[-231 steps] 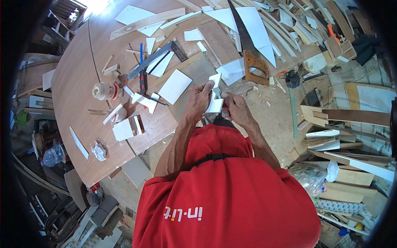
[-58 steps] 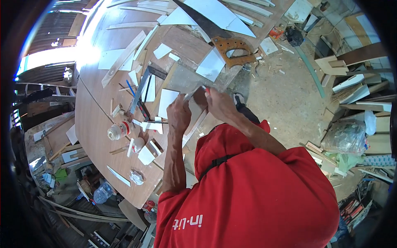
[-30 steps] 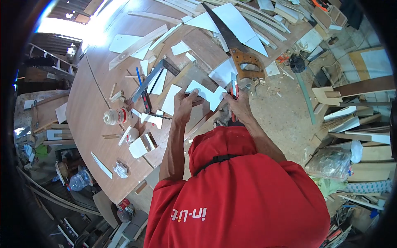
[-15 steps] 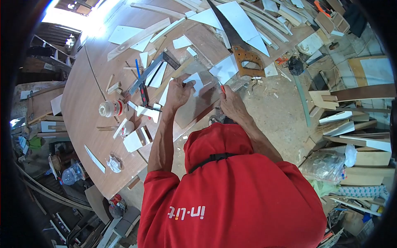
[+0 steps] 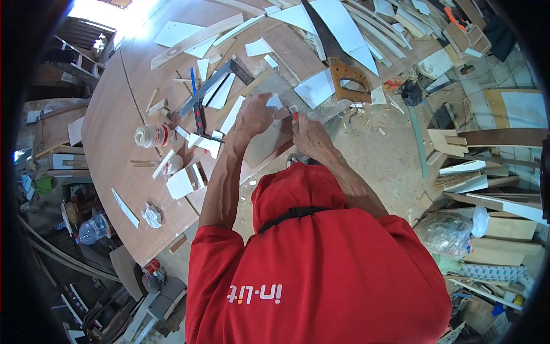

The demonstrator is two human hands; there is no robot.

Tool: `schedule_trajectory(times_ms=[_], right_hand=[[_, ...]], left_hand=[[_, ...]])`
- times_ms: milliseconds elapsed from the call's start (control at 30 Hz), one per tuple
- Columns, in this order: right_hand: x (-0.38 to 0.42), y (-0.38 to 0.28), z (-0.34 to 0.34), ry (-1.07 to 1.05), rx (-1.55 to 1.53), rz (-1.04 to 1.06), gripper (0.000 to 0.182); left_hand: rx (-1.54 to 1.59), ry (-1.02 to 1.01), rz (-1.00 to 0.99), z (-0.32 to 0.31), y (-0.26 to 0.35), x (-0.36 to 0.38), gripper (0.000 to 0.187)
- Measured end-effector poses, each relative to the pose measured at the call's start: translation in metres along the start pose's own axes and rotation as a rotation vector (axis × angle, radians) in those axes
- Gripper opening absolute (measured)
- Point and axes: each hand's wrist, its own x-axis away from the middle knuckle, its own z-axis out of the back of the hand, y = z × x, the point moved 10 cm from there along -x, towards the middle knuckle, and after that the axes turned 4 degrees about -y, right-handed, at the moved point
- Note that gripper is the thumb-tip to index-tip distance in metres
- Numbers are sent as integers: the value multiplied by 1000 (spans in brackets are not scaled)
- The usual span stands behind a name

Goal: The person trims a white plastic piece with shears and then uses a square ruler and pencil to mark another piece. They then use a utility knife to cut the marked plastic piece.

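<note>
My left hand (image 5: 255, 116) is closed around a small white piece (image 5: 275, 103) above the edge of the wooden table (image 5: 109, 149). Close beside it on the right, my right hand (image 5: 311, 135) grips a small tool with a red part (image 5: 295, 116); its tip is near the white piece, and whether they touch is unclear. A metal square (image 5: 209, 86) and a black-and-red clamp (image 5: 200, 119) lie left of my left hand. Up and to the right rests a handsaw with a wooden handle (image 5: 349, 81).
A jar (image 5: 152, 136), a crumpled wrapper (image 5: 151, 215) and a white offcut (image 5: 125, 207) are on the table's left side. Long strips (image 5: 197, 41) lie at the far side. Boards (image 5: 504, 139) and a plastic bag (image 5: 450, 234) stand at the right.
My right hand has moved left, bringing the tool closer to the white piece. My left hand has shifted slightly right and up, and less of the white piece shows.
</note>
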Motion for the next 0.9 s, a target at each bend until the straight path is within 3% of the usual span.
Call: schedule_trajectory(times_ms=[200, 400, 500, 567, 767, 900], right_hand=[[-6, -4, -9, 47, 29, 116, 22], [-6, -6, -1, 86, 10, 75, 20], [-8, 0, -7, -19, -41, 11, 29], [-9, -1, -7, 127, 14, 179, 17], [-12, -1, -9, -17, 3, 36, 28], [-9, -6, -8, 36, 5, 97, 27]], left_hand=[[-7, -44, 35, -5, 1, 2, 40], [-20, -19, -1, -6, 1, 2, 39], [-7, -4, -1, -6, 1, 2, 39], [-32, -12, -8, -7, 2, 2, 40], [-59, -4, -34, -4, 5, 3, 40], [-44, 8, -28, -1, 9, 3, 40]])
